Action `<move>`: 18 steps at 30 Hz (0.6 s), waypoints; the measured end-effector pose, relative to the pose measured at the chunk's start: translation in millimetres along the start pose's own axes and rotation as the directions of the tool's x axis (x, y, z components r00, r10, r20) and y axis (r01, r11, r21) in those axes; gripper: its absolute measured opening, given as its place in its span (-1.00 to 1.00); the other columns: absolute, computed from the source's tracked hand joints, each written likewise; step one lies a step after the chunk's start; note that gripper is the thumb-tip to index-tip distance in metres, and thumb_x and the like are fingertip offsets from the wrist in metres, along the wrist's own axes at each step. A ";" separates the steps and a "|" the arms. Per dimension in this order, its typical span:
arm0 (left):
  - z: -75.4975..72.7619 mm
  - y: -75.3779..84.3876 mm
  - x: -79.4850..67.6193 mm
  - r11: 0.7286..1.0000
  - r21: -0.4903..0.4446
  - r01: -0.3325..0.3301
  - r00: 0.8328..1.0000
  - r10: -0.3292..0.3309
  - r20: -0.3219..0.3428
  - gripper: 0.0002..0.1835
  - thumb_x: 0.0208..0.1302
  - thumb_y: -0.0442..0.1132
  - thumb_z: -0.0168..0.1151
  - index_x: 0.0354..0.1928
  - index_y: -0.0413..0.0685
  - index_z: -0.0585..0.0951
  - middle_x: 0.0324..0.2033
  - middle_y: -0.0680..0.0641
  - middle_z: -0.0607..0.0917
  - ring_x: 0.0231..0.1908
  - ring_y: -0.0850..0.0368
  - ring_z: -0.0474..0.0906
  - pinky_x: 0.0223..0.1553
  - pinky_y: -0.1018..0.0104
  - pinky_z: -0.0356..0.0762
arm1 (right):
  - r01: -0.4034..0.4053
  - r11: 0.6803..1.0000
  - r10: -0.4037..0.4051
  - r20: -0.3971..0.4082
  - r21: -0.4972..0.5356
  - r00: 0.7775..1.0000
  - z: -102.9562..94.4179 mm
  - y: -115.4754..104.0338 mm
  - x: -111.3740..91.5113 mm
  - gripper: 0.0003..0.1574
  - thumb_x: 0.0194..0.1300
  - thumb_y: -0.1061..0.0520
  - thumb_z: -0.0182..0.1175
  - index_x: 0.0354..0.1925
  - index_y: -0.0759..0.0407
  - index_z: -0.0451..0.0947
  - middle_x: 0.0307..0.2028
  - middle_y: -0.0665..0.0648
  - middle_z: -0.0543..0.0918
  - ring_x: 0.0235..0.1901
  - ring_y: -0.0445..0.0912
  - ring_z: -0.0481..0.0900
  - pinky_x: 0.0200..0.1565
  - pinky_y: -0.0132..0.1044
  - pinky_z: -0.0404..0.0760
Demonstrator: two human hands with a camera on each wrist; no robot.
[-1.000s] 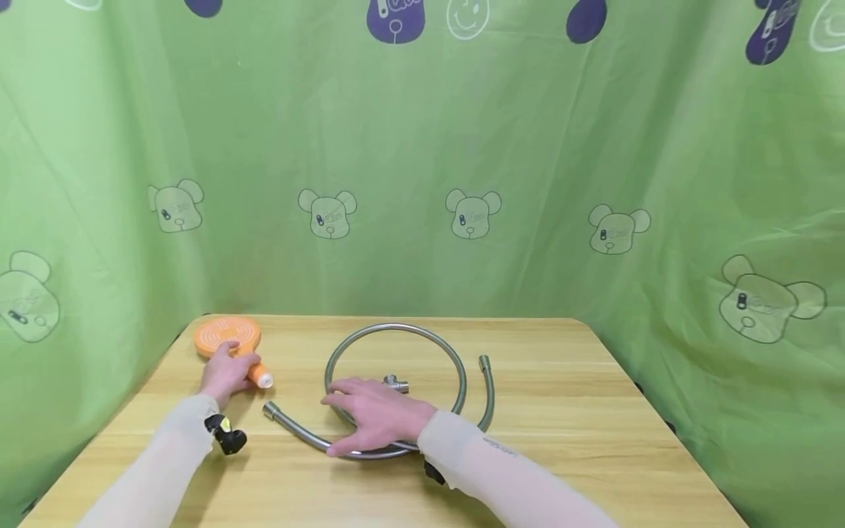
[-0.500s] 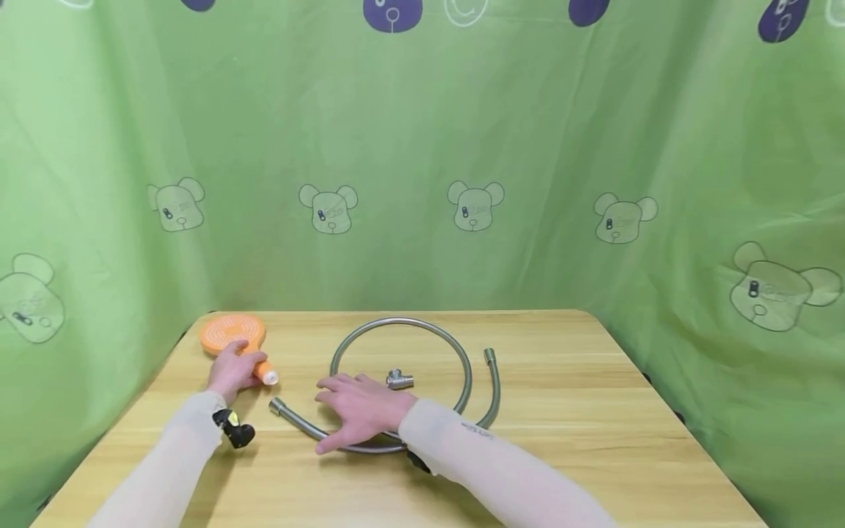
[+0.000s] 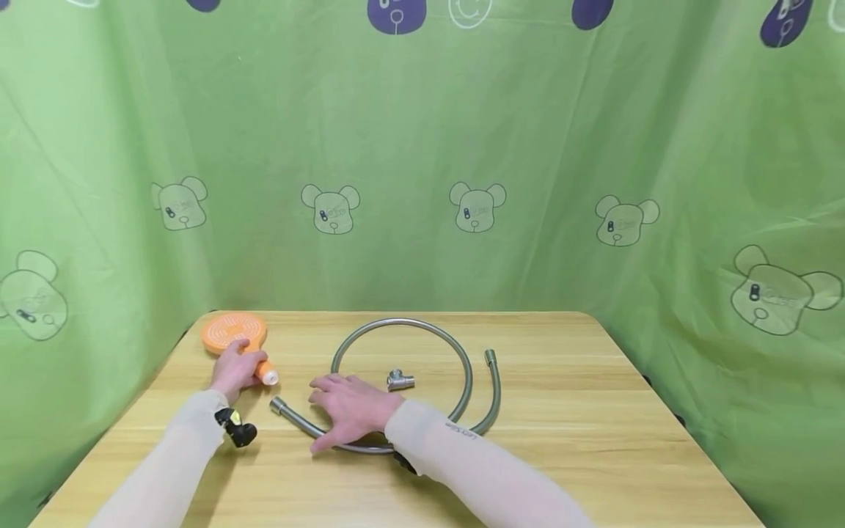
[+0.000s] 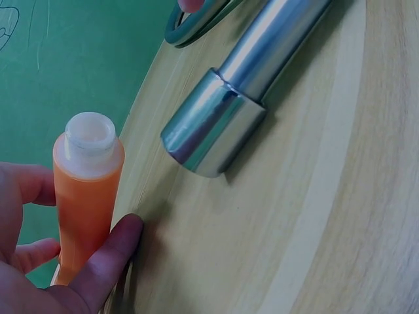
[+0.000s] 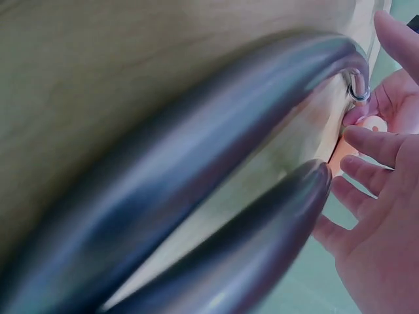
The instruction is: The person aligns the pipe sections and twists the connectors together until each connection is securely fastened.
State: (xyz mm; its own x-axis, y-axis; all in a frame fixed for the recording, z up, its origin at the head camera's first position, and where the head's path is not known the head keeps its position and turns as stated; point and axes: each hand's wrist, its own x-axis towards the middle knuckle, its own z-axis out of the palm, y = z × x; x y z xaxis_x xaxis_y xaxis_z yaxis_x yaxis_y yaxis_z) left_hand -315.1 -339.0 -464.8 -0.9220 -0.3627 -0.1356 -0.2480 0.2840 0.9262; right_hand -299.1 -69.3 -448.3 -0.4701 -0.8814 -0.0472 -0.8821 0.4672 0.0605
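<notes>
At the table's left back lies an orange shower head [image 3: 233,330] with a white threaded end [image 4: 91,134]. My left hand [image 3: 235,368] grips its handle [image 4: 85,209], thumb on one side and fingers on the other. A grey metal shower hose [image 3: 466,381] lies in a loop across the middle. My right hand [image 3: 356,405] is spread over the left part of that loop, fingers apart and nothing held. In the right wrist view its fingers lie beside the hose [image 5: 196,150]; whether they touch it I cannot tell. The hose's left end fitting [image 4: 213,124] lies near my left hand.
Inside the loop sits a small chrome T-shaped valve [image 3: 399,380]. The hose's other end [image 3: 490,357] points away at the right. The wooden table [image 3: 594,440] is surrounded by a green curtain [image 3: 396,271] at the back and sides.
My right hand has shifted left over the hose, bringing the T-shaped valve into full view. The left hand keeps its grip on the shower head, and the head view has tilted slightly.
</notes>
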 end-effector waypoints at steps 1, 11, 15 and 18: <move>0.2 -0.1 0.0 1.000 0.000 -0.001 1.000 0.001 -0.001 -0.17 0.34 -0.26 0.15 0.54 -0.30 0.02 0.36 -0.55 0.23 -0.08 -0.11 0.59 -0.27 0.28 0.75 | 0.003 1.000 -0.003 -0.002 -0.001 1.000 0.4 -0.4 1.1 0.15 0.09 -0.66 0.16 0.42 -0.03 0.36 0.51 0.04 0.24 0.47 -0.05 0.23 0.42 -0.08 0.35; 1.0 -0.9 0.3 1.000 0.000 -0.019 1.000 0.019 -0.017 -0.17 0.29 -0.26 0.16 0.52 -0.34 0.07 0.35 -0.54 0.26 -0.25 0.08 0.59 -0.35 0.37 0.72 | 0.010 1.000 -0.011 0.020 0.019 1.000 2.3 -1.3 8.3 0.09 0.11 -0.54 0.28 0.37 0.09 0.42 0.47 0.07 0.31 0.45 -0.11 0.26 0.44 -0.32 0.27; 0.7 -0.9 0.0 1.000 -0.004 -0.025 1.000 0.025 -0.017 -0.17 0.28 -0.25 0.15 0.52 -0.34 0.06 0.34 -0.55 0.26 -0.30 0.13 0.59 -0.36 0.38 0.71 | 0.009 1.000 -0.010 0.033 0.030 0.999 2.7 -2.4 10.8 0.04 0.13 -0.50 0.30 0.34 0.10 0.45 0.46 0.06 0.33 0.45 -0.13 0.25 0.43 -0.36 0.27; 0.6 -1.3 0.3 1.000 0.001 -0.027 0.999 0.027 -0.020 -0.16 0.27 -0.24 0.16 0.52 -0.34 0.06 0.34 -0.56 0.25 -0.25 0.08 0.60 -0.34 0.36 0.72 | 0.001 0.999 -0.003 0.044 0.042 0.999 3.2 -3.8 12.8 0.01 0.13 -0.49 0.31 0.32 0.10 0.47 0.45 0.05 0.34 0.44 -0.13 0.27 0.41 -0.38 0.30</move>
State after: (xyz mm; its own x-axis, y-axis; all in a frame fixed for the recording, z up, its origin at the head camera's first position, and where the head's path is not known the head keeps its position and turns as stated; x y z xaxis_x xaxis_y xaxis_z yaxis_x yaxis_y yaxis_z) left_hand -315.2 -338.9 -466.3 -0.9222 -0.3725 -0.1034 -0.2233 0.2950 0.9290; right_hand -301.9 -82.1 -452.4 -0.4684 -0.8788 -0.0915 -0.8831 0.4687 0.0188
